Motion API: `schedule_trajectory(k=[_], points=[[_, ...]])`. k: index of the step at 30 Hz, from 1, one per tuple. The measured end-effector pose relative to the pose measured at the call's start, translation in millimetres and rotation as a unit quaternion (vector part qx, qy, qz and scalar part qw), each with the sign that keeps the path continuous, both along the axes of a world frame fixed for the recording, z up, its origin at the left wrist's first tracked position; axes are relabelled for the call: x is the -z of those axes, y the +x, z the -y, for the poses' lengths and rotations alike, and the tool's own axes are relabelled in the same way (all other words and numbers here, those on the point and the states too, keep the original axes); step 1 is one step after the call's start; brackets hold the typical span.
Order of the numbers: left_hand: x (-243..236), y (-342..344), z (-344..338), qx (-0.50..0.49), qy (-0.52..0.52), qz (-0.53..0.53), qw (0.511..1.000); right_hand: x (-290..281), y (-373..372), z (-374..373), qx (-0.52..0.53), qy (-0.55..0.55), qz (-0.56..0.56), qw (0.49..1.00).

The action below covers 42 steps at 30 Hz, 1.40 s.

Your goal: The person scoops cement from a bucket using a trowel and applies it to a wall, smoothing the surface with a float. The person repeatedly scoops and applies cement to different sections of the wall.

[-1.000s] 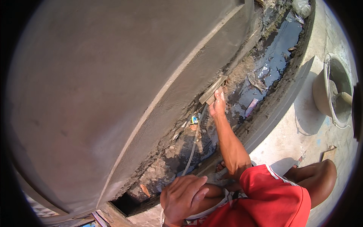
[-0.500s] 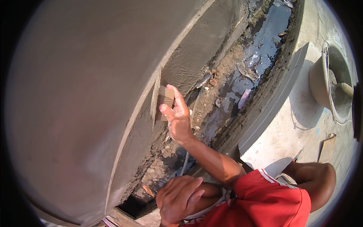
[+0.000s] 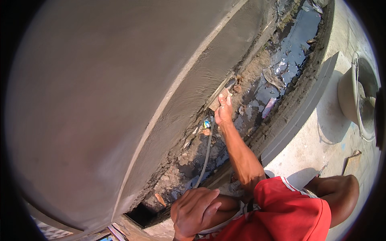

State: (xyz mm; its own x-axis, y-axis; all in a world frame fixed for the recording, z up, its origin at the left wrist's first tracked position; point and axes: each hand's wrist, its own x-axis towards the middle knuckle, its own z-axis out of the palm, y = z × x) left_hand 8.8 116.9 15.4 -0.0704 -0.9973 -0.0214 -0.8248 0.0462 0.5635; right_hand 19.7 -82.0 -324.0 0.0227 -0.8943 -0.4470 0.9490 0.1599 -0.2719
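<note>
A wooden plastering float (image 3: 219, 90), seen nearly edge-on, lies against the lower strip of wet grey plaster (image 3: 181, 102). My right hand (image 3: 224, 109) is closed around the grip on its back, thumb uppermost, with the arm stretched out over the ditch. The palm side of the grip is hidden. Down by my bent knee, my left hand (image 3: 195, 211) rests palm down with nothing seen in it; its thumb stands apart and its fingertips are partly out of sight. A raised pale ledge (image 3: 161, 105) separates the lower strip from the broad smooth plaster wall (image 3: 88, 104).
Dark water and litter fill the ditch (image 3: 299, 36) beside the wall. A thin hose or pipe (image 3: 207, 154) runs along it. On the concrete slab (image 3: 295, 148) to the right stands a mortar bucket (image 3: 349, 96) with a tool inside. A dark square hole (image 3: 141, 215) opens at lower left.
My right hand has carried the float rightward and slightly up along the lower strip, from the ledge to near the strip's bottom edge. My left hand stays on the knee.
</note>
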Motion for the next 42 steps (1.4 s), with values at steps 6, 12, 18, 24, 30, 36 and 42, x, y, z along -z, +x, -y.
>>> schedule_trajectory(k=[6, 12, 18, 24, 30, 36, 42], points=[[-3.5, -3.7, -4.0, -0.002, -0.004, -0.011, 1.000, -91.1, 5.7, -2.1, 0.018, -0.083, -0.040, 0.996], [-3.6, -11.3, -1.9, -0.014, 0.038, -0.008, 0.999, -209.7, -0.6, -35.5, -0.081, -0.238, -0.076, 0.965], [-4.4, -7.1, -7.7, -0.026, 0.028, 0.006, 0.999, -184.1, -34.4, -42.0, -0.037, -0.235, 0.063, 0.969], [-4.1, -11.1, -9.2, -0.024, 0.011, -0.011, 1.000, -150.4, -71.1, 27.5, 0.023, -0.157, 0.026, 0.987], [-5.0, -6.9, -6.4, 0.000, 0.027, -0.007, 1.000, -173.8, -54.5, 34.9, 0.039, -0.116, -0.056, 0.991], [-4.7, -7.4, -9.4, -0.023, 0.011, -0.013, 1.000, -182.7, -44.1, 53.2, 0.082, -0.065, -0.197, 0.975], [-4.1, -8.3, -2.6, -0.005, 0.018, -0.018, 1.000, -159.5, -3.4, 19.1, 0.022, -0.054, -0.430, 0.901]])
